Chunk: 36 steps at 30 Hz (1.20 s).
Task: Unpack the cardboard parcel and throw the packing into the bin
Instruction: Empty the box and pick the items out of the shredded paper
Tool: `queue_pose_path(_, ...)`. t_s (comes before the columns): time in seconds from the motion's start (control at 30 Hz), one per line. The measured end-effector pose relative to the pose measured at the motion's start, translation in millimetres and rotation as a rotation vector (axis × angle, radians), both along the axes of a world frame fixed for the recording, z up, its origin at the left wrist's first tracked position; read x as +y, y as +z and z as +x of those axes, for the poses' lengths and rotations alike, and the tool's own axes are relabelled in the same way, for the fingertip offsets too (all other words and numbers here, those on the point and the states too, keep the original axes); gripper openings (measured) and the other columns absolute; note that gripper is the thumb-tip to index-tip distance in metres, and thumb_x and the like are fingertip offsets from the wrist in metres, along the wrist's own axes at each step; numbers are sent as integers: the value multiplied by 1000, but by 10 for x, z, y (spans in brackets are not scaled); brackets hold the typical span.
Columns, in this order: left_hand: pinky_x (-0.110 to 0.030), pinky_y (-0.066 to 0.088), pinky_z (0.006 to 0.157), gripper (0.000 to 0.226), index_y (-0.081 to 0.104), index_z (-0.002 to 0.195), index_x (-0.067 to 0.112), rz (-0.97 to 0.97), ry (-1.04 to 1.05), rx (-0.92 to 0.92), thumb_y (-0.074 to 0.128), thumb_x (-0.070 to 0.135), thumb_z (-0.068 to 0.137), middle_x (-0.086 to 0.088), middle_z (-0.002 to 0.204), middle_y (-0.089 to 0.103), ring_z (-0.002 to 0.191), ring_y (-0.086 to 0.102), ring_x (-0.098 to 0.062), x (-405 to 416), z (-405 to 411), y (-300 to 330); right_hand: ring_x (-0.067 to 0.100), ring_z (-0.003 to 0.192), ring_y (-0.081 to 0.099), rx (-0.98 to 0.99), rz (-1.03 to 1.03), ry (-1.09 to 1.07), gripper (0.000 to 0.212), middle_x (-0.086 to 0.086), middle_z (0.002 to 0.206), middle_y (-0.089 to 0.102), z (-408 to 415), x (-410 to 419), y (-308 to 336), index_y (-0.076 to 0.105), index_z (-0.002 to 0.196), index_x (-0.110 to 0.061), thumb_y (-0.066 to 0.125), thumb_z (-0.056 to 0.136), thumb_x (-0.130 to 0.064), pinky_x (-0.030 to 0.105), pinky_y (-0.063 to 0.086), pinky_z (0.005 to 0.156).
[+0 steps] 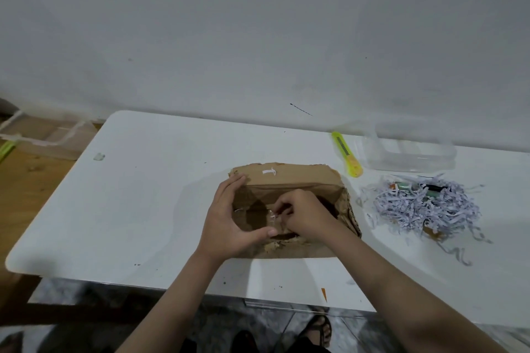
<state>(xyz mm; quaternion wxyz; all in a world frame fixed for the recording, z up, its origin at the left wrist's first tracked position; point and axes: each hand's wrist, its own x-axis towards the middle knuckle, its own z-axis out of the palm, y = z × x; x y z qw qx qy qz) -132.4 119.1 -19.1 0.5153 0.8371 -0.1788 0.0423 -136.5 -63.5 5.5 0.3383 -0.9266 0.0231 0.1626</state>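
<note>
While the opened cardboard parcel sits near the middle of the white counter, both hands work at it in the head view. Parcel: brown corrugated board, roughly rectangular, edges torn and ragged, far flap folded back with a small white scrap stuck to it; near edge frayed into crumbs of fibre. Interior is shadowed; a few thin white strips lie on its floor.

Left hand: fingers straight and spread, laid along the parcel's left wall, thumb stretched across the near rim, so the grip braces the box rather than closing on it. Right hand: reaches down inside the parcel from the near right, fingers curled, fingertips pinching a thin white paper strip close to the box floor. The strip lies just left of the fingertips, between the two hands.

Right of the parcel, apart from it, a loose heap of shredded paper: pale, crinkled, narrow ribbons, with stray curls trailing toward the counter's near edge. Small dark and green items are half buried at the top of the heap; I cannot tell what they are. Beyond the heap stands a clear plastic container, rectangular, blurred. Just left of it lies a yellow-green utility knife, slim, angled, touching neither the parcel nor the heap.

Counter surface: smooth, matte, rounded corner, pushed against a plain grey wall.
</note>
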Motion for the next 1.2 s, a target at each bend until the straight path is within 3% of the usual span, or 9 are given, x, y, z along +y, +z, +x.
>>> queue_pose_path(0.13,-14,30,107,104,46,135,16,10,1,3,72,74,52,6,140,43,134,35,-2,-5,-4,10,11,74,65,-73,-46,-68,8,1,83,73,3,-13,-60,74,85,-17,69,80,-14,32,58,70)
queue_pose_path(0.27,-16,32,108,105,47,134,16,16,4,-1,70,76,51,6,139,44,135,36,-5,-11,-6,8,11,76,66,-86,-98,-102,11,-1,79,74,63,90,-66,74,85,-19,68,76,-17,34,58,70)
queue_pose_path(0.4,-19,33,109,106,48,134,15,-2,18,8,72,75,49,5,139,45,135,36,-5,-29,-6,17,14,78,64,-94,-156,-173,15,-2,78,74,109,179,-94,73,77,-21,78,71,-34,26,48,61)
queue_pose_path(0.53,-18,33,108,106,48,133,14,21,23,3,71,76,50,3,138,46,134,36,-5,-35,3,1,16,78,67,-98,-15,-229,11,6,81,75,105,211,-193,76,82,-13,78,73,-19,30,56,72)
queue_pose_path(0.67,-27,37,109,107,47,134,15,41,30,2,71,76,50,3,139,46,135,37,-7,-37,1,-2,11,73,64,-103,76,-227,10,9,85,75,90,224,-224,76,86,-8,73,76,-7,23,54,74)
queue_pose_path(1.0,-20,34,109,103,49,133,13,38,36,-23,73,72,52,2,137,47,134,38,-8,-40,-15,6,25,80,65,-86,-4,-35,17,11,84,70,25,241,-236,72,82,-7,56,79,-2,37,57,73)
queue_pose_path(1.2,-13,31,107,102,49,132,15,51,15,-47,72,73,52,6,136,46,133,37,-2,-22,-26,16,12,75,66,-53,237,-147,10,-2,74,70,-39,116,-11,73,75,-14,68,82,-9,24,54,69)
